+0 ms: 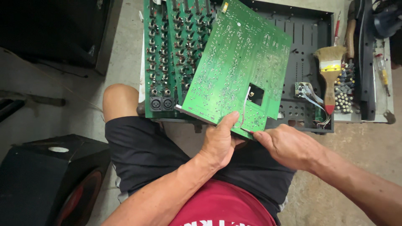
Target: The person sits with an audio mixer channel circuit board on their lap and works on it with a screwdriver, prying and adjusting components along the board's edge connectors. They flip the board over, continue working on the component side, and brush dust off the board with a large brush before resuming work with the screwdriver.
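Over the person's lap, a large green circuit board (238,62) is held tilted, solder side up, its far edge leaning over the open grey chassis (310,29) on the floor. The left hand (220,142) grips the board's near edge, thumb on top and fingers clamped beneath. The right hand (284,146) pinches the same edge just beside it, fingertips closed near a thin white wire (244,106) that runs from the board's rectangular cut-out. The step looks like freeing or inspecting the board. Any further lift calls for minding that wire. A second board (167,50) with black sockets lies beneath; a brush (330,75) rests on the right.
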A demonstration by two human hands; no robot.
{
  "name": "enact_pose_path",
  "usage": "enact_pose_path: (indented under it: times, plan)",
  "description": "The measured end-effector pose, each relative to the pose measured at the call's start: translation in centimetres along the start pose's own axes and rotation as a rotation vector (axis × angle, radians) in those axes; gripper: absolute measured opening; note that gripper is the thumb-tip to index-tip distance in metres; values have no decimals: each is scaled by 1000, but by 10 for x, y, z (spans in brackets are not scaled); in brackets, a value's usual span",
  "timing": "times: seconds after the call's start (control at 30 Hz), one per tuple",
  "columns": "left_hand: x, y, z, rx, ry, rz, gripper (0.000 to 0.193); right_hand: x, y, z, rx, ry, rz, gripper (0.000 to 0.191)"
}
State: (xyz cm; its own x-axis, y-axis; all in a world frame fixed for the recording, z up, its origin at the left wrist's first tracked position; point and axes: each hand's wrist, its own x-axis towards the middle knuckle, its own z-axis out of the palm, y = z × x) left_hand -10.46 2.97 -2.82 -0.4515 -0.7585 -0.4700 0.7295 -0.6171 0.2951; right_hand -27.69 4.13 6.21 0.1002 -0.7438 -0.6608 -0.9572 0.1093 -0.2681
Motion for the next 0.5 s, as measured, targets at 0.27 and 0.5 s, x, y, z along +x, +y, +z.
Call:
enact_pose_path:
  times: [0.27,0.5]
  plan:
    - [2,-2,-5,20,-15,12,28,-5,-9,1,-40,106,25,50]
    - [2,-3,-6,67,2,0,30,-7,-3,9,-26,139,0,48]
